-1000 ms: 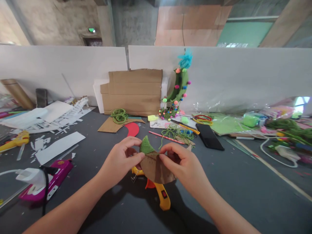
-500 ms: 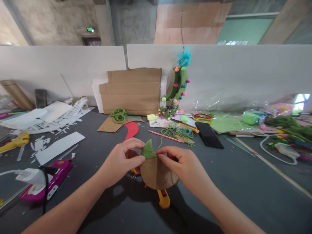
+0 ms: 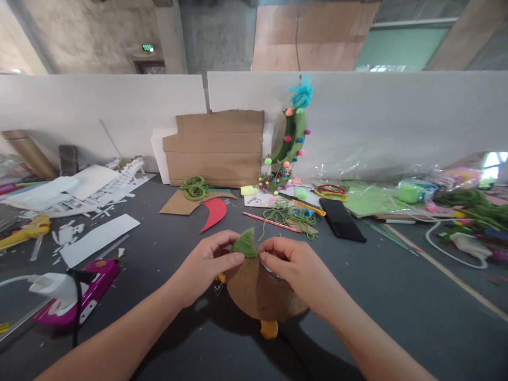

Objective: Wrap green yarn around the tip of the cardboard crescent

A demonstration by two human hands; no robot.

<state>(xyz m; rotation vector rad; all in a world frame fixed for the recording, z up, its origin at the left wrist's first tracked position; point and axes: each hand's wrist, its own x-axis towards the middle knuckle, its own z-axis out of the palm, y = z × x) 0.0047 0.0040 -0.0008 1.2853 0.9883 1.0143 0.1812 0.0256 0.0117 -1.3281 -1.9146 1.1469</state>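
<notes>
Both my hands hold a curved brown cardboard piece [image 3: 257, 291] above the dark table. Its pointed top end is wrapped in green yarn [image 3: 245, 244]. My left hand [image 3: 204, 264] pinches the piece just below the yarn on the left. My right hand [image 3: 296, 267] pinches it on the right, fingers closed at the yarn's edge. Under the cardboard lies a yellow glue gun [image 3: 269, 328], mostly hidden, with only its handle end showing.
A pink glue gun [image 3: 77, 293] lies at the left, a red crescent [image 3: 214, 212] and green yarn coil [image 3: 194, 187] behind. A black phone [image 3: 342, 219], pencil [image 3: 270, 222], loose yarn [image 3: 291, 214] and a decorated green crescent [image 3: 291, 140] stand beyond. Cardboard sheets [image 3: 218, 148] lean on the white wall.
The cardboard piece has tilted flatter and come lower, covering more of the yellow glue gun. Both hands shifted slightly with it and keep their pinch near the yarn.
</notes>
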